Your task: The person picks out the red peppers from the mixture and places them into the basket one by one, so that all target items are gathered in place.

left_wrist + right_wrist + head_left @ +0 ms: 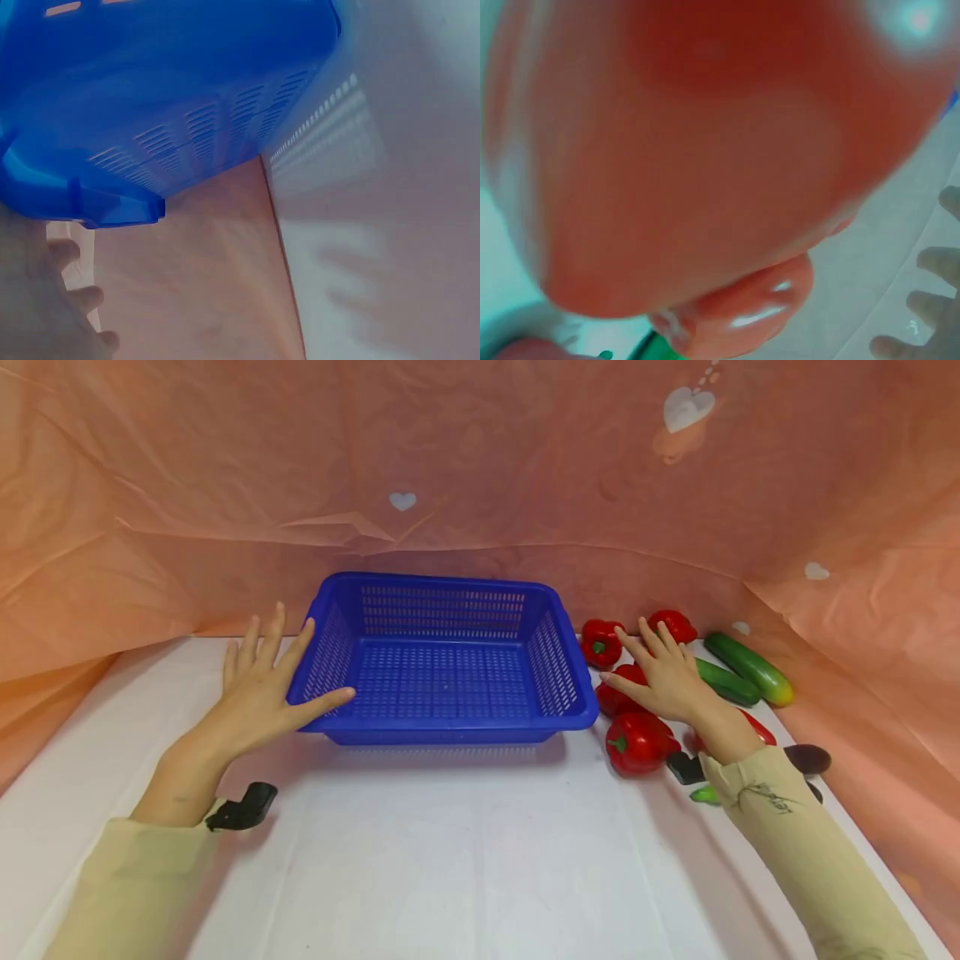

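Observation:
A blue plastic basket (pixel 442 723) with slotted walls stands on the white table, nothing inside it. My left hand (pixel 258 702) is spread beside the basket's left end, its thumb over the front left rim; whether it touches cannot be told. In the left wrist view the basket's side (pixel 202 127) fills the upper left, with fingertips (pixel 88 298) below. Over the red bell peppers on the right, my right hand (pixel 663 681) is spread with straight fingers and holds nothing. One bell pepper (pixel 641 743) lies nearest the front; another (pixel 705 165) looms large in the right wrist view.
Two green cucumber-like vegetables (pixel 750 668) lie at the right by the orange cloth wall (pixel 480 460). Partly hidden under the right forearm are a red vegetable (pixel 757 727), a dark purple one (pixel 808 759) and a green tip (pixel 705 794). White tabletop (pixel 450 860) extends in front.

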Available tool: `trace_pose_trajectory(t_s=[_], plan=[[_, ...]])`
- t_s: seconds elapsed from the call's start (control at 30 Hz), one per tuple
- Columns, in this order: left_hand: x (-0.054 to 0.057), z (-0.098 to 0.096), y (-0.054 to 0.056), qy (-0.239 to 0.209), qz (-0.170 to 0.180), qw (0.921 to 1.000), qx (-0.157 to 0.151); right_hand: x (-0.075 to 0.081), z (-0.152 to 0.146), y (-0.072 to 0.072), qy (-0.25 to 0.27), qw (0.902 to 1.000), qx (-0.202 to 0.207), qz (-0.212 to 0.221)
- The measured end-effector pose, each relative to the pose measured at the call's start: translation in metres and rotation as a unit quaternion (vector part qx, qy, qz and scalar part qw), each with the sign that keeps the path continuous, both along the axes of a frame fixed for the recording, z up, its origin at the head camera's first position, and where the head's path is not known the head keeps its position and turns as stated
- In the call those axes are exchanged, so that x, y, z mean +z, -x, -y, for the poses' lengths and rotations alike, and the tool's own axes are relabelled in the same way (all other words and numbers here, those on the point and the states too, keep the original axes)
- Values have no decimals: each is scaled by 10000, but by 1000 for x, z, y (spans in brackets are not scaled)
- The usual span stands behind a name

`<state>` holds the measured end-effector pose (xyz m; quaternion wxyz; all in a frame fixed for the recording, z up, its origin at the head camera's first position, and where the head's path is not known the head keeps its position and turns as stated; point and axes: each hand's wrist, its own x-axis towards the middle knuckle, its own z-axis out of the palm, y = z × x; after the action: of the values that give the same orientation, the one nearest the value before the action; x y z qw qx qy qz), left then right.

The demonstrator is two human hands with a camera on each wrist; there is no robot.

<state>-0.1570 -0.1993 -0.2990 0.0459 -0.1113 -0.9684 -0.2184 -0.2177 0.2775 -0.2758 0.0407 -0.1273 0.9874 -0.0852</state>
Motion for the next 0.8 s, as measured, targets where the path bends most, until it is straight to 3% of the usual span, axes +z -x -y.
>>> trace_pose_trajectory(t_s=[0.23, 0.47, 0.8], plan=[[-5, 0, 0, -341, 277, 9988, -236, -5, -10, -2, 74, 9992, 337, 210], [-8, 2, 2, -699, 286, 9959, -500, -9, -20, -2, 352, 9963, 736, 267], [-6, 1, 2, -951, 835, 9909, -466, -13, -27, 2, 673, 9922, 994, 337]])
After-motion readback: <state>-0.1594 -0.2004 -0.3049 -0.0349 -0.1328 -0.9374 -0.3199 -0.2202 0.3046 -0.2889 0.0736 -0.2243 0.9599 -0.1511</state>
